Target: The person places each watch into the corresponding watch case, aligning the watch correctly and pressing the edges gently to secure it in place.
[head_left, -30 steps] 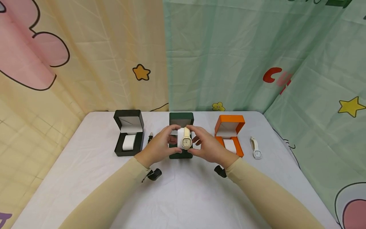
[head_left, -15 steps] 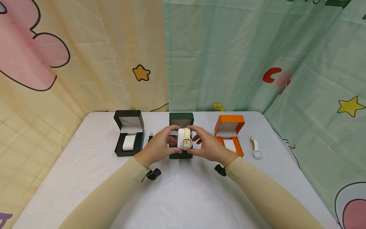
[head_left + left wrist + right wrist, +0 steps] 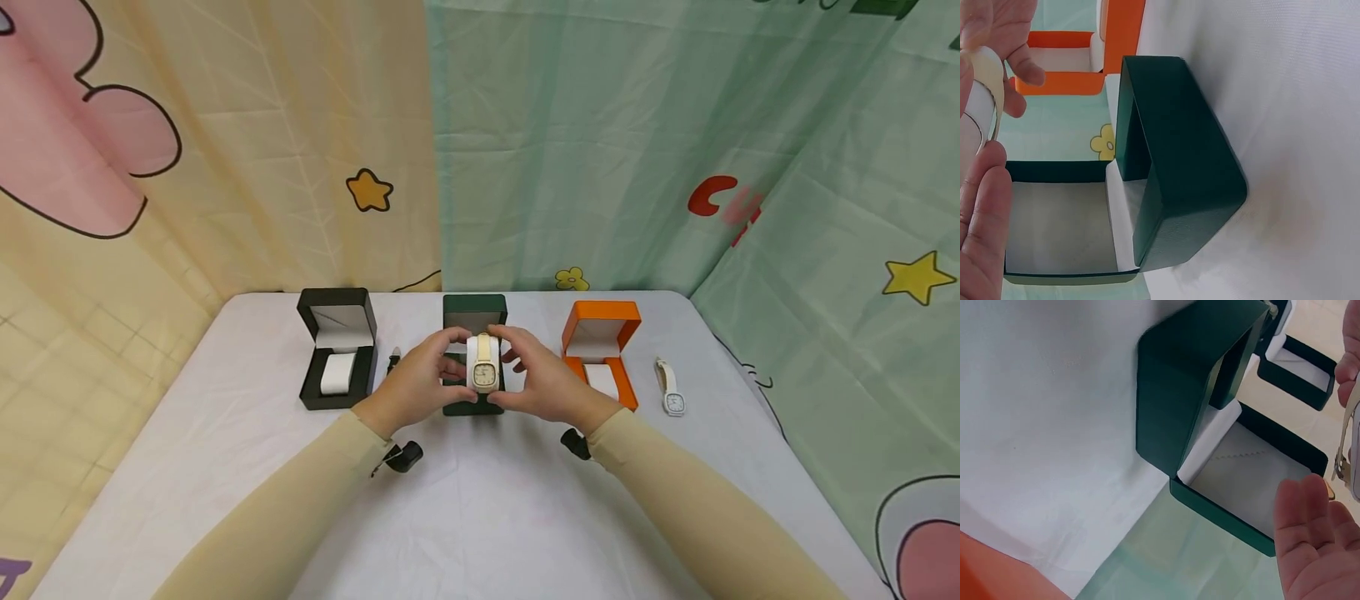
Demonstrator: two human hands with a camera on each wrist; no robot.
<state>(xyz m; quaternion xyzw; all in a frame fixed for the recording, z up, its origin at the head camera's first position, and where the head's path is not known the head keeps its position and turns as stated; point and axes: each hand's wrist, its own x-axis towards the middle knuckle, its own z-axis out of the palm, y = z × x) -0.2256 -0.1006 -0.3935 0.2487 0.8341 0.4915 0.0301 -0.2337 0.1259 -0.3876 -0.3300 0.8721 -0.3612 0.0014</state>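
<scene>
A wristwatch (image 3: 484, 375) with a cream strap and squarish face is wrapped round a white watch pillow (image 3: 975, 109), face toward the head camera. My left hand (image 3: 420, 375) grips the pillow from its left side, thumb below and fingers above. From the right, my right hand (image 3: 543, 375) pinches the watch near its upper and lower ends, its other fingers spread loosely. Both hands hold it up in front of the dark green watch box (image 3: 1191, 144), whose lid stands raised. The strap's buckle shows at the edge of the right wrist view.
Left of the green box stands a black watch box (image 3: 335, 302) with a white pillow in it. An orange watch box (image 3: 606, 310), also with a pillow, stands right, beside a white watch (image 3: 672, 396). A dark-strapped watch (image 3: 394, 358) lies partly hidden behind the left hand.
The watch has slid left along the pillow, from its right end to about its middle, with the right hand's fingertips moving slightly left. The left hand has stayed put.
</scene>
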